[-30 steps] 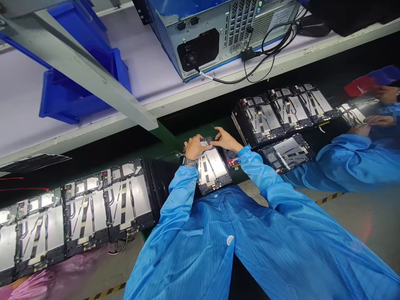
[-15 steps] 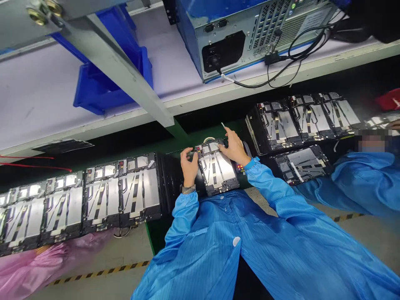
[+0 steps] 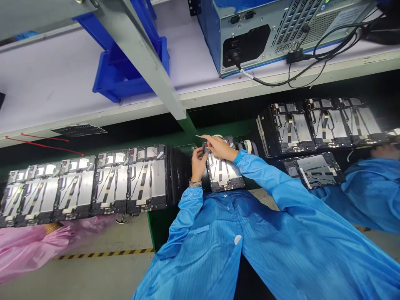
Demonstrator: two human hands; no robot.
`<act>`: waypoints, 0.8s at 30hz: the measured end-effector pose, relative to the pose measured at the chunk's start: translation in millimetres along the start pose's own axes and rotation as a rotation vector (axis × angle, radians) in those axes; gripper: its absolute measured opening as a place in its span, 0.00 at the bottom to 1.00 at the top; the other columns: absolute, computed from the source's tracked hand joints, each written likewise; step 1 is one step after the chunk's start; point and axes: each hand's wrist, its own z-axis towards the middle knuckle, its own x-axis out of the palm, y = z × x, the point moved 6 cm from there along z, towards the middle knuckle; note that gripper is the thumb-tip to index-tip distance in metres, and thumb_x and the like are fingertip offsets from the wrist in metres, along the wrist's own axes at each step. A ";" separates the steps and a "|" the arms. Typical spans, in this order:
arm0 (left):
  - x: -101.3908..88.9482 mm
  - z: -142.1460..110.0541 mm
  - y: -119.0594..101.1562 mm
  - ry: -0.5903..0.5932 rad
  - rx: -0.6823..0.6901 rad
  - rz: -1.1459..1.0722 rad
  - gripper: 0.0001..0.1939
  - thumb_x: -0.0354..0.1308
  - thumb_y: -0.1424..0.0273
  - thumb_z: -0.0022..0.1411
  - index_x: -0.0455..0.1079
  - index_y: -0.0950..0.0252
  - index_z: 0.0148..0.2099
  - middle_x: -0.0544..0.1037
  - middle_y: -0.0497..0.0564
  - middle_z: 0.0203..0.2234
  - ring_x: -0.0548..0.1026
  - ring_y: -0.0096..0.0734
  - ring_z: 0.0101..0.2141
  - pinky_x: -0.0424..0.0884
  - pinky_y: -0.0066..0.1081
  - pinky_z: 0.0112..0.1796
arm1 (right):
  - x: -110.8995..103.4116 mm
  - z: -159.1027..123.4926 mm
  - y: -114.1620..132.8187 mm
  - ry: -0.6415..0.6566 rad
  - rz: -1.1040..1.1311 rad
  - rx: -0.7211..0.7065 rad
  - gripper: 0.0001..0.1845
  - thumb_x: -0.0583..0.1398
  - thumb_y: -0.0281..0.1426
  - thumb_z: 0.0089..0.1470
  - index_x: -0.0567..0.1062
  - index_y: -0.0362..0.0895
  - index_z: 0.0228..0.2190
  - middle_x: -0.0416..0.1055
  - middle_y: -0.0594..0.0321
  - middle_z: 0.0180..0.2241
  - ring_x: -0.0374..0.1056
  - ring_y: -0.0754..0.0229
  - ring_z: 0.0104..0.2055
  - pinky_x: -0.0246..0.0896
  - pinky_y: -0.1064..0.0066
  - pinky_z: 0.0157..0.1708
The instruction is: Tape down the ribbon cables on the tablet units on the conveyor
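Note:
An opened tablet-like device (image 3: 224, 171) with silver plates and black strips lies on the green bench in front of me. My left hand (image 3: 198, 163) grips its upper left corner with curled fingers. My right hand (image 3: 218, 147) reaches across the device's top edge, fingers pinched together on a small pale strip (image 3: 198, 136) that sticks out to the left. Both arms are in blue sleeves; a wristband is on my left wrist.
A row of the same opened devices (image 3: 84, 185) lies to the left, more devices (image 3: 321, 123) to the right. A tape roll (image 3: 248, 146) stands behind the device. Overhead sit a shelf with blue bins (image 3: 131, 71) and a computer case (image 3: 268, 29). Another person's blue sleeve (image 3: 371, 196) is at right.
My right hand has shifted left across the device's top edge, close to my left hand. The view has swung, so everything sits further right in the frame.

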 end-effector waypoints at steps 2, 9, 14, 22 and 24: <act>2.3 2.1 3.7 0.002 -0.029 -0.008 0.17 0.65 0.68 0.65 0.71 0.59 0.55 0.76 0.56 0.59 0.75 0.40 0.60 0.73 0.39 0.58 | 0.2 3.5 -1.1 0.027 -0.028 -0.019 0.31 0.55 0.22 0.65 0.63 0.45 0.68 0.73 0.57 0.42 0.67 0.51 0.45 0.64 0.58 0.50; 3.1 5.9 7.2 -0.027 -0.056 -0.093 0.17 0.66 0.69 0.61 0.71 0.60 0.53 0.77 0.56 0.56 0.75 0.39 0.58 0.71 0.40 0.60 | -1.9 5.3 -1.5 0.076 0.039 -0.106 0.33 0.59 0.20 0.61 0.67 0.46 0.65 0.73 0.57 0.45 0.67 0.49 0.50 0.64 0.55 0.54; 3.7 5.6 6.5 -0.024 -0.035 -0.057 0.17 0.66 0.67 0.63 0.71 0.59 0.53 0.77 0.56 0.56 0.75 0.40 0.58 0.72 0.41 0.58 | -4.7 9.0 -7.2 0.106 0.103 -0.064 0.31 0.60 0.20 0.60 0.70 0.47 0.63 0.73 0.59 0.42 0.67 0.50 0.49 0.64 0.55 0.54; 5.9 6.7 11.3 -0.050 -0.030 -0.005 0.17 0.67 0.65 0.65 0.70 0.59 0.54 0.77 0.57 0.55 0.76 0.41 0.58 0.73 0.40 0.56 | 4.5 14.2 -17.4 0.111 0.045 -0.039 0.26 0.58 0.22 0.63 0.72 0.46 0.61 0.73 0.60 0.39 0.67 0.51 0.46 0.62 0.58 0.51; 6.5 7.3 12.5 -0.055 -0.024 0.005 0.17 0.67 0.65 0.65 0.69 0.59 0.54 0.77 0.57 0.55 0.76 0.40 0.57 0.74 0.39 0.55 | 5.1 14.3 -18.2 0.103 0.025 -0.045 0.25 0.58 0.22 0.64 0.72 0.45 0.61 0.73 0.60 0.39 0.66 0.51 0.47 0.62 0.59 0.51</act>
